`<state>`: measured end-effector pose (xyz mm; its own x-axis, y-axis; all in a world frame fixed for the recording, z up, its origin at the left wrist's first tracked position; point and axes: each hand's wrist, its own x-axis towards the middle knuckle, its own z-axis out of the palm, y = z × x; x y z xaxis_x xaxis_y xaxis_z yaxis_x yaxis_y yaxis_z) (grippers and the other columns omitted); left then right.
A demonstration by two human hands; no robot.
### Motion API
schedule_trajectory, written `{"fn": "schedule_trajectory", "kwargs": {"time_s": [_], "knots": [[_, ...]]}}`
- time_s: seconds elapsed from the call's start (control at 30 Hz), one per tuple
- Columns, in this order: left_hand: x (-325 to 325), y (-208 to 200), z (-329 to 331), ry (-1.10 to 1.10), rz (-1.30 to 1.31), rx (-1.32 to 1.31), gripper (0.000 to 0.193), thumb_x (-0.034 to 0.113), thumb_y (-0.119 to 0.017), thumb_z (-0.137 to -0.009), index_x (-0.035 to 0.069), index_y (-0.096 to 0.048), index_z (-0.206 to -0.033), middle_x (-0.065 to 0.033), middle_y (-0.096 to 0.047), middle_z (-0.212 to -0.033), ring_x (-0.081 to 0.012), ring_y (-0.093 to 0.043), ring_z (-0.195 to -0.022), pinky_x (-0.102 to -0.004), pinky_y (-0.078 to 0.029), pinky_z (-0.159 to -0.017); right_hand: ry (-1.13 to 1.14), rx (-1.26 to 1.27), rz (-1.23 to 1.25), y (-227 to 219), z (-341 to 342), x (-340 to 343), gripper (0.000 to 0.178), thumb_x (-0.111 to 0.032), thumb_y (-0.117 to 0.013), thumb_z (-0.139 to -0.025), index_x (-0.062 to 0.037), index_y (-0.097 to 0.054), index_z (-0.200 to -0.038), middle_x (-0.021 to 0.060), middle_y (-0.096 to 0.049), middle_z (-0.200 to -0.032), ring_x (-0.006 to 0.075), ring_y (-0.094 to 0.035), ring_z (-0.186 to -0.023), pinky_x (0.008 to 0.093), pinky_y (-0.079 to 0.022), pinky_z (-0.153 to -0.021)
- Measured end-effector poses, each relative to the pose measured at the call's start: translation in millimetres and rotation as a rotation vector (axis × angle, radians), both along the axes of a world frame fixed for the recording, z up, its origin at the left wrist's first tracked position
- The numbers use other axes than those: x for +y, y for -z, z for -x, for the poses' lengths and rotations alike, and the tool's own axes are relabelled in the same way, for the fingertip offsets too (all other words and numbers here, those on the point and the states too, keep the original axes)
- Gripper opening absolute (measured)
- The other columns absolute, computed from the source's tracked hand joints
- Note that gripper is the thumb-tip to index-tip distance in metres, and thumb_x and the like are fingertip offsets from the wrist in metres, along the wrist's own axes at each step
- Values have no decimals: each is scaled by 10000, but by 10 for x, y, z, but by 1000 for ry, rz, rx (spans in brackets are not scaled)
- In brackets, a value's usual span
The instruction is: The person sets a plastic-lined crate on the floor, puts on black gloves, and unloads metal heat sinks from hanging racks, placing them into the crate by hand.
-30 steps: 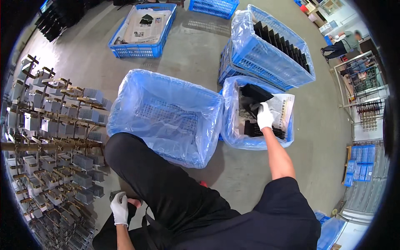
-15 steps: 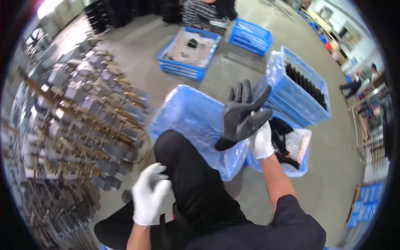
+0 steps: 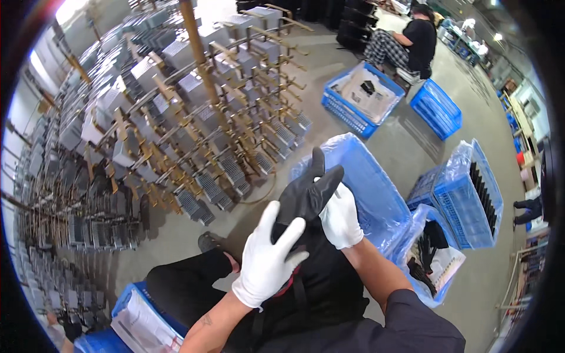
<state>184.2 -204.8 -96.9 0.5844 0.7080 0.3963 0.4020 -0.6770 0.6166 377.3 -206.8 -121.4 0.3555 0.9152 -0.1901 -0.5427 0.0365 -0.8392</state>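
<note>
A dark rubber-coated glove [image 3: 303, 203] is upright in front of me, its fingers pointing away. My right hand [image 3: 341, 219], in a white knit glove, grips it from its right side; part of my fingers is hidden behind it. At the cuff end, my left hand [image 3: 268, 265], also white-gloved, is raised with fingers and thumb spread. Whether those fingertips touch the cuff I cannot tell. Beyond my right hand stands a blue crate [image 3: 368, 170] lined with clear plastic. Beside it, a smaller lined blue crate [image 3: 438, 288] holds black items and a pale sheet.
On the left, racks [image 3: 194, 135] carry many grey metal parts on brass-coloured hooks. A lined crate [image 3: 471, 200] with a row of black pieces stands right. Farther off are a paper-lined crate [image 3: 353, 120], another crate [image 3: 435, 109] and a seated person [image 3: 406, 44]. A blue bin [image 3: 126, 297] sits lower left.
My right hand has brought the black glove left and closer to my body. My left hand has risen to its cuff. The view has swung left, showing more of the racks.
</note>
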Motion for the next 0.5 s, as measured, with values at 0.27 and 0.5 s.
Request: {"fn": "schedule_trajectory", "kwargs": {"time_s": [0.27,0.5], "knots": [[177,186,-21,-93,123,-233,384,-47,-673,-742,62,-700,-1109,-148,-677,-1193,-325,-666,-1057,-364,-535,-919,-104,-243,65,110,84,46,181,-177,-546,-1028,-39,-608,-1129,0,-605,-990,64,-543,-876,247,-466,-757],[201,506,113,-369,903,-392,316,214,-509,-1025,-48,-667,-1106,-42,-626,-898,-87,-533,-838,-308,-486,-748,-349,-897,33,60,421,-184,583,-327,-728,-874,3,-546,-1320,163,-655,-1024,261,-662,-872,363,-531,-801]]}}
